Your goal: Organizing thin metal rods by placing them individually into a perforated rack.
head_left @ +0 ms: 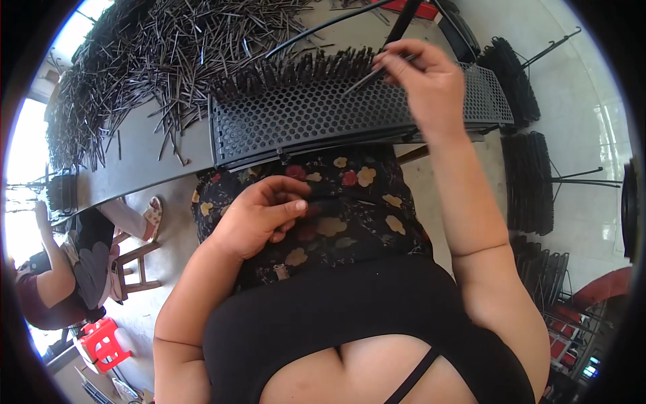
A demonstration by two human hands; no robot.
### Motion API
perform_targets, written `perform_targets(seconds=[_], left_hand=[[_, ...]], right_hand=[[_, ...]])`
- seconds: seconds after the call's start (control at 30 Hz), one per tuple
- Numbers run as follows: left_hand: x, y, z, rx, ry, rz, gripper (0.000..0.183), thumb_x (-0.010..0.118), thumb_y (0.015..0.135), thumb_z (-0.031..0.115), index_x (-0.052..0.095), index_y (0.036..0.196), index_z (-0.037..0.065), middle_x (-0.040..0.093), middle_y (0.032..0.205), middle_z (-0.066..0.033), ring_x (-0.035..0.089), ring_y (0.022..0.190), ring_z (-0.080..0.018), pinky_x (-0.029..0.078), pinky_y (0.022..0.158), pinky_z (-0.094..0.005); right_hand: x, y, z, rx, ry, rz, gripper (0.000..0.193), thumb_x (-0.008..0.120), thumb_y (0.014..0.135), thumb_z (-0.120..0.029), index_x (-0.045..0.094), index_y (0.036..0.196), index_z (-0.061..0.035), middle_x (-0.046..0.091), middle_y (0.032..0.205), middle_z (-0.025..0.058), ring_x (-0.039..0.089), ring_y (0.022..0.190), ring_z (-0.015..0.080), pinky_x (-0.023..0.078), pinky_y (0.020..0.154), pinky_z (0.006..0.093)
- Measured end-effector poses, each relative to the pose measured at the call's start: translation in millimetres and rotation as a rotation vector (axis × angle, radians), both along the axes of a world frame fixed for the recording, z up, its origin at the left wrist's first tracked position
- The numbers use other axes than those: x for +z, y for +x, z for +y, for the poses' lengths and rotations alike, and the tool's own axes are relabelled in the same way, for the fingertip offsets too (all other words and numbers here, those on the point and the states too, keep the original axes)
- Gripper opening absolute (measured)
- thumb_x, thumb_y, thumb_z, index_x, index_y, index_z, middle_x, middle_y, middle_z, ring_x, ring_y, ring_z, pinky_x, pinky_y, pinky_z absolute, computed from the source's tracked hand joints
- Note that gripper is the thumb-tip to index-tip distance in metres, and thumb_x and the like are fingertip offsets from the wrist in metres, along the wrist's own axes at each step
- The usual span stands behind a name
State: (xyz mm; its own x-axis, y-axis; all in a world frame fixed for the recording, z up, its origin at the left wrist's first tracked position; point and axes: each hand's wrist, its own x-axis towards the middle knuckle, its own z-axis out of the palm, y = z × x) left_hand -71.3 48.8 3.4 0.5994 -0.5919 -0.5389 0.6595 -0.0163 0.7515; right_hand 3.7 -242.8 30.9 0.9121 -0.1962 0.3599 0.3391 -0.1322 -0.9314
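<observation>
My right hand [434, 84] is raised over the right part of a dark perforated metal panel [269, 128]. Its thumb and fingers pinch a thin dark rod [361, 83], which slants down and left toward the holes. Along the panel's far side stands a dense row of short dark rods [296, 73], close to that hand. Low in front of my lap, my left hand [259, 214] is loosely curled, thumb apart from the fingers, with nothing visible in it. Beneath it lies dark floral cloth [330, 229].
A large heap of loose dark rods [161, 60] covers the table [134, 155] at the far left. Racks hung with dark pieces [528, 182] stand at the right. Another person [67, 269] sits at the left, near a red plastic stool [104, 345].
</observation>
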Motion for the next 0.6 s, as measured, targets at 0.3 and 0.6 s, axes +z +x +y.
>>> perform_targets(seconds=[0.3,0.6], left_hand=[[-2.3,4.2,-10.0,-0.021,0.072,-0.03,0.031,0.069,0.089,0.001,0.056,0.117,-0.003,0.059,0.085,-0.0035,0.051,0.059,-0.0075,0.041,0.05,-0.0209],[-6.5,3.8,-9.3,-0.017,0.103,-0.034,0.034,0.069,0.087,-0.001,0.056,0.118,-0.003,0.06,0.089,-0.0039,0.053,0.062,-0.0081,0.044,0.052,-0.021]], right_hand=[[-20.7,28.7,-34.1,-0.234,-0.392,-0.198,0.015,0.075,0.085,-0.012,0.073,0.098,-0.0063,0.074,0.083,0.0043,0.069,0.075,0.0099,0.053,0.07,0.0228],[-9.3,28.7,-36.0,-0.167,-0.633,-0.19,0.017,0.072,0.087,-0.015,0.073,0.102,-0.0084,0.075,0.088,0.0074,0.071,0.078,0.0159,0.054,0.07,0.0265]])
